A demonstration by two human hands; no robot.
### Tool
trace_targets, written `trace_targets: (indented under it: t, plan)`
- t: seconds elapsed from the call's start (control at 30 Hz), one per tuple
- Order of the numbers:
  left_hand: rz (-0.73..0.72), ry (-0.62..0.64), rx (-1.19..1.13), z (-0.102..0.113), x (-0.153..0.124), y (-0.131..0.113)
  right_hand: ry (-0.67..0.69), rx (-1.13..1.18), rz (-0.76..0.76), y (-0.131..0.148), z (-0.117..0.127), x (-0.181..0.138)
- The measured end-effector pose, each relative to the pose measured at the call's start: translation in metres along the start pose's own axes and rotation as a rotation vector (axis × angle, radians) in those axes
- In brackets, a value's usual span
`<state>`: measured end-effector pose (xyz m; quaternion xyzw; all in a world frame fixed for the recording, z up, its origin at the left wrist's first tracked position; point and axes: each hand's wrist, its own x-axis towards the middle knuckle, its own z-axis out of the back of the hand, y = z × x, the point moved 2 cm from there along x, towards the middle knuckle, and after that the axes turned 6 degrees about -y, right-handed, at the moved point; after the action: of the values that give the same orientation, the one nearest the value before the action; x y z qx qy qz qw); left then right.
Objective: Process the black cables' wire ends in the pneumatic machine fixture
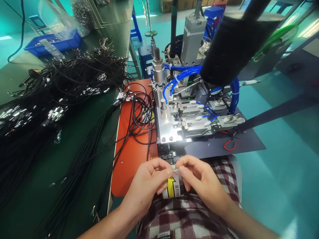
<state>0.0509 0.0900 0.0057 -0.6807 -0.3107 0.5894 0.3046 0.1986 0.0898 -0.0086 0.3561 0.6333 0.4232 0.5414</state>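
Note:
My left hand [147, 181] and my right hand [199, 179] meet in front of me, just below the front edge of a metal machine [184, 116]. Both pinch the fine end of a thin wire [175, 170] between thumb and fingertips. The wire end shows pale strands; where it runs to is hidden by my fingers. A yellow arrow label [171, 187] sits right under my hands. Black cables [139, 113] loop over an orange mat [129, 156] to the left of the machine.
A big heap of black cables with metal ends [57, 96] covers the green table [50, 172] on the left. A blue bin [54, 43] stands at the back left. Blue air hoses [184, 71] run over the machine. A black arm [236, 39] hangs overhead on the right.

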Motion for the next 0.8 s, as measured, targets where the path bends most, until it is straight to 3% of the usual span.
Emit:
trace_targets:
  t: [0.3, 0.5, 0.8]
  plan:
    - [-0.043, -0.009, 0.035, 0.002, 0.000, 0.008, -0.074, -0.115, 0.126, 0.001, -0.005, 0.000]
    - [-0.048, -0.031, 0.018, 0.002, 0.001, 0.009, 0.024, 0.066, 0.021, -0.009, -0.003, 0.003]
    - [-0.031, -0.014, 0.081, 0.001, 0.002, 0.002, -0.086, -0.358, 0.385, -0.005, 0.004, 0.001]
